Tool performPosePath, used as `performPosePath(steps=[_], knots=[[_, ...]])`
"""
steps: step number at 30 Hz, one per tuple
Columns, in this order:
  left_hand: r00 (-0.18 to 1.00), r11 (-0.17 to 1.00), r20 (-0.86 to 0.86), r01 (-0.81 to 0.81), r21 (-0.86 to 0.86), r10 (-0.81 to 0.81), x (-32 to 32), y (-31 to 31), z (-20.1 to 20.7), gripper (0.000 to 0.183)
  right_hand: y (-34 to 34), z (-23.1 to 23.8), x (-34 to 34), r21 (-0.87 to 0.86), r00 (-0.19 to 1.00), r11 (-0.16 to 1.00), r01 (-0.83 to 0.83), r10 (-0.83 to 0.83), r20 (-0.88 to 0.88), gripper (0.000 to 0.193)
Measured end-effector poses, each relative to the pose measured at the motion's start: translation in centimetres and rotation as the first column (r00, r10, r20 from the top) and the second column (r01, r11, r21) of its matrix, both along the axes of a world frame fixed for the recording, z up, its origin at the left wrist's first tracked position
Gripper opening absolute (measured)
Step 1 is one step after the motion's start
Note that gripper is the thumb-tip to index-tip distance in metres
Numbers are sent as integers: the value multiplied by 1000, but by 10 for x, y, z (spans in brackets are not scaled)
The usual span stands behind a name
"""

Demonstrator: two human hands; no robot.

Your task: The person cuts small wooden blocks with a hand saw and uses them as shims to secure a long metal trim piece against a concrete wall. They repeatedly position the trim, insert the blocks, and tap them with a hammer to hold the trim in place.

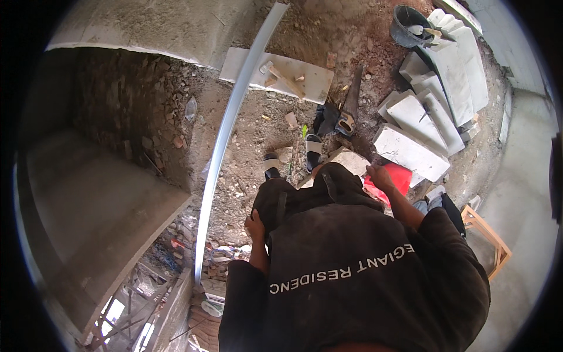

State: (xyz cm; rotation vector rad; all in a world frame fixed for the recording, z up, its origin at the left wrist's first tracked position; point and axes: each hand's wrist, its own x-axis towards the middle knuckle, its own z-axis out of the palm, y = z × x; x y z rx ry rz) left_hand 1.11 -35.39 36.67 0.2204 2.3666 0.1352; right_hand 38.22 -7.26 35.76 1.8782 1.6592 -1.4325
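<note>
Right of the long silvery strip (226, 126), footing is best secured on the rubble (234, 182). The left hand (255, 227) is rested against the dark trousers (271, 204); its grip cannot be told. The right hand (382, 177) is positioned at the red item (402, 178), near pale blocks (410, 151); whether anything is grasped cannot be told.

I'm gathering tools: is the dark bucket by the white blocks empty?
Not empty: a pale-handled tool lies partly inside the bucket, handle over the rim.
</note>
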Motion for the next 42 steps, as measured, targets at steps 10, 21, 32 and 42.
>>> performPosePath(steps=[10, 21, 32, 42], knots=[[956, 997, 292, -44, 56, 26, 32, -5, -92, 82, 32, -3, 17, 67, 984, 983, -173, 175, -41, 41], [993, 994, 71, 88, 64, -93, 43, -38, -66, 50, 42, -73, 33, 304, 442, 385, -871, 886, 144, 25], [978, -288, 129, -78, 955, 163, -49, 33, 288, 19, 151, -150, -134, 499, 198, -73, -864, 861, 468, 31], [994, -902, 5, 98, 421, 110, -9, -54, 430, 22, -72, -71, -393, 226, 646, 776, -589, 620, -445, 35]])
